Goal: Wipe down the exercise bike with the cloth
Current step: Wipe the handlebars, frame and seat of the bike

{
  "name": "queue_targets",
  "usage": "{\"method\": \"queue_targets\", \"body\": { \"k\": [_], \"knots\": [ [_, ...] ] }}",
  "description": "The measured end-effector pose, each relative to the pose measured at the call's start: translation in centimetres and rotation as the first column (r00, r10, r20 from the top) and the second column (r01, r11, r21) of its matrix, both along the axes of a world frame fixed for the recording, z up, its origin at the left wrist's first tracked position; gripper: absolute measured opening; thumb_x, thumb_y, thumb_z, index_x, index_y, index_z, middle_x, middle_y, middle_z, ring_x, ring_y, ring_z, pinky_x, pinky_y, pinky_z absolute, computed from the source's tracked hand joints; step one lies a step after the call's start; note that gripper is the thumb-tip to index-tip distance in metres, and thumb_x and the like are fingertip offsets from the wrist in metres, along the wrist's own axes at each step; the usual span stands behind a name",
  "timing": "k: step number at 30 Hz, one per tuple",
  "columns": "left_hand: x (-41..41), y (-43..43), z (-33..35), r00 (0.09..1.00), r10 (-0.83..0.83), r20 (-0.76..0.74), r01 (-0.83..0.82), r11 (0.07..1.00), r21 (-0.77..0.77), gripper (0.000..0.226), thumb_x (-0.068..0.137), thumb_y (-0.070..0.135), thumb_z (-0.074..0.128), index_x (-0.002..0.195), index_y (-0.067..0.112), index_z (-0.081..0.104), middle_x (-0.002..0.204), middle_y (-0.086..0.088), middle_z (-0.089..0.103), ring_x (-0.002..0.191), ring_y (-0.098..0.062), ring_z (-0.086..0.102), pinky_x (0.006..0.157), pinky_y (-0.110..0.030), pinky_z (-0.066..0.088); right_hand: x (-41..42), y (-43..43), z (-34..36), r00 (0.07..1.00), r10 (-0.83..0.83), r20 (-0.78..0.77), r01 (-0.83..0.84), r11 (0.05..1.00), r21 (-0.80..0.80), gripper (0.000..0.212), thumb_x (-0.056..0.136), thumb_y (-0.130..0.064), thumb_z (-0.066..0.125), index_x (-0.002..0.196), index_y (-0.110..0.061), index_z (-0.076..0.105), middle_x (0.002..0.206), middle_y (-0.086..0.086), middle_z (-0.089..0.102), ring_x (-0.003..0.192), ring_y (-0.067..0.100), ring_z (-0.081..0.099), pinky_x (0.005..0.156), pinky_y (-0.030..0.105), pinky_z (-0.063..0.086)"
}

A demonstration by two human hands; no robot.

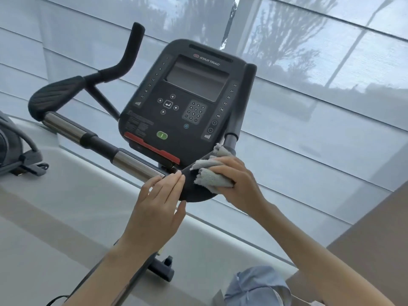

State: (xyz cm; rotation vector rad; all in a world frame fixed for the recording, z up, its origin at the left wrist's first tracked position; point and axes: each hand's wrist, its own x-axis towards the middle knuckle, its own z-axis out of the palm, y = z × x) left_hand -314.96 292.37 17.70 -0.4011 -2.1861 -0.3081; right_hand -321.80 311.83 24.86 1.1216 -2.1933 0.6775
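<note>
The right hand [240, 182] lay on the right-hand elbow pad [194, 194] of the exercise bike [99, 142], its fingers [223, 164] curled over a bunched grey cloth [212, 178] and gripping it against the pad's dark top. Folds of the cloth stuck out from under the hand toward the console [183, 115], and one corner reached up to the foot of the right upright grip [242, 96]. The left hand [154, 202] was just beside it. Its fingers [172, 180] were straight and close together, their tips touching the pad's inner edge where the chrome handlebar tube [134, 162] met it, with the thumb stretched out below the pad. It held nothing.

The console stood tilted between the two grips, marked STAR TRAC above a blank screen [196, 78], with a number keypad [194, 111], a green button [162, 135] and a red strip [152, 149] along its lower edge. The handlebar ran up and left to the other elbow pad [57, 93] and to the left upright grip [132, 49].

Behind the bike hung pale translucent window blinds [309, 96], with tree shapes showing through them. A black object with cables [15, 149] sat on the pale ledge [66, 195] at the left edge. A light blue garment [258, 286] was at the bottom, next to a brown cardboard box [375, 239].
</note>
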Motion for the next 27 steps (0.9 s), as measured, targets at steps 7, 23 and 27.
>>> {"method": "queue_targets", "body": {
  "k": [7, 23, 27],
  "knots": [
    [0.1, -0.6, 0.1, 0.998, -0.057, 0.008, 0.057, 0.998, 0.013, 0.044, 0.093, 0.025, 0.042, 0.122, -0.001, 0.061, 0.123, -0.015, 0.063, 0.112, -0.026, 0.061, 0.096, -0.046, 0.047, -3.3, -1.5, 3.5, 0.953, -0.248, 0.176, 0.245, 0.969, 0.038, 0.016, 0.090, -0.026, 0.064, 0.101, -0.018, 0.071, 0.120, -0.008, 0.064, 0.118, 0.013, 0.051, 0.106, 0.039, 0.033],
    [0.5, -1.2, -0.4, 0.993, -0.114, 0.036, 0.112, 0.992, 0.054, 0.045, 0.093, 0.025, 0.041, 0.123, -0.003, 0.060, 0.124, -0.017, 0.062, 0.115, -0.030, 0.060, 0.101, -0.048, 0.043, 5.0, -1.6, -1.3, 0.991, -0.114, 0.071, 0.106, 0.988, 0.117, 0.026, 0.096, -0.009, 0.049, 0.118, -0.003, 0.061, 0.132, 0.003, 0.056, 0.127, 0.018, 0.046, 0.109, 0.038, 0.034],
    [0.5, -1.5, -0.7, 0.994, -0.104, 0.020, 0.102, 0.993, 0.059, 0.046, 0.094, 0.026, 0.039, 0.123, -0.002, 0.060, 0.124, -0.016, 0.062, 0.115, -0.029, 0.060, 0.101, -0.047, 0.041, 2.4, -1.0, 2.9, 0.992, -0.126, 0.019, 0.127, 0.987, -0.101, 0.022, 0.099, -0.015, 0.046, 0.111, -0.010, 0.064, 0.130, -0.017, 0.054, 0.120, 0.001, 0.049, 0.101, 0.017, 0.032]
  ]
}}
